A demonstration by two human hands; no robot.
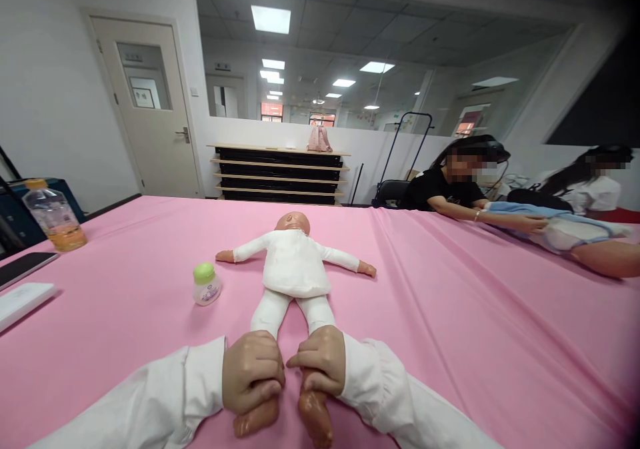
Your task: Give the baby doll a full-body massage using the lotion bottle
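A baby doll (296, 262) with a white cloth body lies on its back on the pink-covered table (400, 342). Its head points away from me and its arms are spread wide. My left hand (254, 371) is closed round the doll's lower leg on the left, with the brown foot sticking out below. Around the other lower leg, just above the foot, my right hand (323, 359) is wrapped, its index finger partly stretched toward the gap between the legs. A small jar with a green lid (207, 284) stands to the left of the doll.
At the left edge are a bottle with amber liquid (55, 216), a dark phone (25, 268) and a white flat box (25, 304). On the right, a person in black (460, 176) handles another doll (607, 257). Another person (585, 182) sits farther right.
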